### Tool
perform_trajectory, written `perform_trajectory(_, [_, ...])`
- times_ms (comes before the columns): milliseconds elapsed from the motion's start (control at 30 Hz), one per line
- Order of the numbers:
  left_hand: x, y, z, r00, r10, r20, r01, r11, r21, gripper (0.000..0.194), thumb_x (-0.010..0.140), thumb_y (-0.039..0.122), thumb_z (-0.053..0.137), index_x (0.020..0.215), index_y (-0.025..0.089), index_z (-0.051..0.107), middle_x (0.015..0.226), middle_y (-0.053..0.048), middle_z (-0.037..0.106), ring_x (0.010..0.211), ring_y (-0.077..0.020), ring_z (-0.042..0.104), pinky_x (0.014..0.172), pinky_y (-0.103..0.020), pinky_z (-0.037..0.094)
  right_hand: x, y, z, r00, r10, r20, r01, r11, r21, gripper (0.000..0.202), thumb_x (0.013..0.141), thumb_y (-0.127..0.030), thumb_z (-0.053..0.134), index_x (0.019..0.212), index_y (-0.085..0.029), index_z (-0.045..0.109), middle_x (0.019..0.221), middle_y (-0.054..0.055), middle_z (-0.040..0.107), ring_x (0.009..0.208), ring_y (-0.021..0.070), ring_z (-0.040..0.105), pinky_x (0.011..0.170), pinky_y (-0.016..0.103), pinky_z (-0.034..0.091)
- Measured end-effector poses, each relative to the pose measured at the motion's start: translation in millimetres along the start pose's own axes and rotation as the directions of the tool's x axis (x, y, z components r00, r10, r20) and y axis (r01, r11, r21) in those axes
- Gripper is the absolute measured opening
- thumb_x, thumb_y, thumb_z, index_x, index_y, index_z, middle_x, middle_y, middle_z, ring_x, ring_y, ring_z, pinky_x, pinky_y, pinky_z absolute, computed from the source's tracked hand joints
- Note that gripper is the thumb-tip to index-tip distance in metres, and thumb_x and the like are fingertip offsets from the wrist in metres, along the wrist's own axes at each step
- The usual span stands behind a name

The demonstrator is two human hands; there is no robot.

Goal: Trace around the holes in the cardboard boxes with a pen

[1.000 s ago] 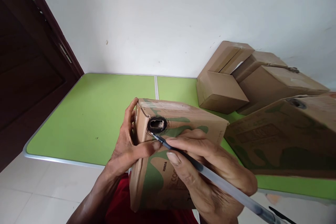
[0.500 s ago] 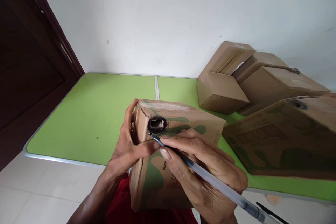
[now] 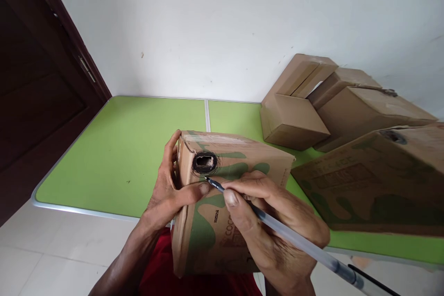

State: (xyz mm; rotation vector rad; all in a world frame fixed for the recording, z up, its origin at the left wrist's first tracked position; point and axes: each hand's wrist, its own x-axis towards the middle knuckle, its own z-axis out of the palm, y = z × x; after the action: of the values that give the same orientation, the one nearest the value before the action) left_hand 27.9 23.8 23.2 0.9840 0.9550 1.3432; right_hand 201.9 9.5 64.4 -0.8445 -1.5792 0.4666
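A brown cardboard box with green blotches and print rests tilted in front of me, at the near side of the table. Near its upper left corner is a small oblong hole, ringed with dark ink strokes. My left hand grips the box's left end, thumb lying on the near face below the hole. In my right hand is a pen with a clear barrel, pinched between thumb and fingers. Its tip touches or nearly touches the cardboard just under the inked ring.
Several brown cardboard boxes are piled at the back right against the white wall. Another printed box stands at the right of the green table. A dark door is at the left.
The pen tip has moved a little to the right, from the ring's lower left to beneath it, with my right hand. The box has shifted slightly left.
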Motion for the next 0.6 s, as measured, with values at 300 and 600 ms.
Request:
perform_trajectory(300, [-0.1, 1.3, 0.2, 1.000, -0.011, -0.021, 0.012, 0.999, 0.032, 0.123, 0.074, 0.045, 0.101, 0.177, 0.035, 0.035, 0.168, -0.011, 0.059, 0.160, -0.0452, 0.050, 0.130, -0.058, 0.046, -4.0, 3.8, 2.4, 0.999, 0.009, -0.053, -0.009, 1.000, -0.001, 0.016, 0.098, -0.009, 0.076, 0.100, -0.025, 0.080, 0.079, -0.005, 0.078, 0.059, 0.0086, 0.066, 0.053, 0.020, 0.053])
perform_trajectory(600, [-0.2, -3.9, -1.8, 0.999, -0.030, -0.022, 0.030, 1.000, 0.000, 0.123, 0.075, 0.046, 0.100, 0.178, 0.036, 0.034, 0.167, -0.011, 0.060, 0.157, -0.0442, 0.055, 0.129, -0.059, 0.047, -10.5, 11.8, -1.3, 0.988, 0.063, -0.144, -0.068, 0.997, -0.028, 0.015, 0.098, -0.013, 0.082, 0.106, -0.025, 0.084, 0.081, -0.005, 0.077, 0.055, 0.0084, 0.064, 0.049, 0.023, 0.048])
